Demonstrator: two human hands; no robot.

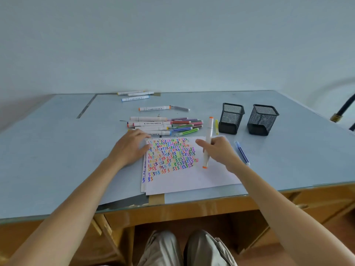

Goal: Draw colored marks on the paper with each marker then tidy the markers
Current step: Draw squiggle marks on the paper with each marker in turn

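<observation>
Orange-capped white marker [208, 143]: held near-upright at centre right of the frame by the right hand [219, 150]. Fingers curled round the barrel, forefinger stretched out toward the left. Both ends appear capped; lower end hangs just over the bare right part of the paper [192, 179].

Paper: white sheet at lower centre, topmost of a small stack. Upper left portion filled with rows of small squiggles in many colours; right side and lower part blank.

Left hand [132, 144]: at centre left, palm down, fingers fairly straight and close together, pressing the sheet's upper left corner.

Marker pile [165, 125]: just above the sheet. Thick white-barrelled markers on its left, thin striped pens on its right, all lying flat.

Outliers: one white marker with a grey pen [163, 108] further up; three white markers [134, 95] at the table's far edge, upper centre; a yellow pen [216, 126] beside the held marker; a blue pen [242, 153] right of the sheet.

Mesh cups [247, 118]: two, black, at centre right. Nothing shows above their rims.

Table [57, 160]: pale blue top, wooden front below.

Status, as judged: drawing well advanced, many colours already on the sheet; whether every marker has been used cannot be told. Tidying apparently not begun, since all markers lie loose and none stands in a cup.
</observation>
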